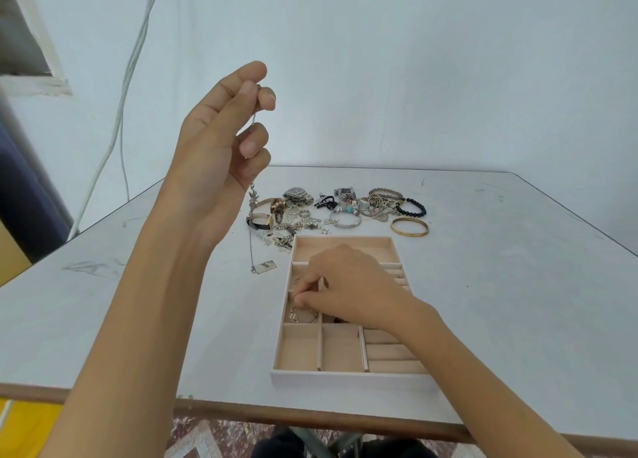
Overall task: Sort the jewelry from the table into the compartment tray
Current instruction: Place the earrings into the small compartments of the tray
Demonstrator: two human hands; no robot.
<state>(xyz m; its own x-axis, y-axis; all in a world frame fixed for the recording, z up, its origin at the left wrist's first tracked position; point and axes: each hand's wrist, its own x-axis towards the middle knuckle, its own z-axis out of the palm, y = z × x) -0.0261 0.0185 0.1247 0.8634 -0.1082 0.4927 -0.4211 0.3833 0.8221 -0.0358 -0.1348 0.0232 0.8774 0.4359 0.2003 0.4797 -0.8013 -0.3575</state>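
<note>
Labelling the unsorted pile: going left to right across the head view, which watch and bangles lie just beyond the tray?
Black-strap watch → silver bangle → gold bangle.

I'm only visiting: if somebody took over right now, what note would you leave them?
Left hand: raised, its grip pinching a thin silver chain with a rectangular tag, which hangs down left of the tray.
Right hand: fingertips bunched in a left compartment of the beige compartment tray; anything held is too small to tell.
Done: a beaded silver bracelet lies in the tray.
Left: the pile of watches, bangles and bead bracelets behind the tray.
</note>
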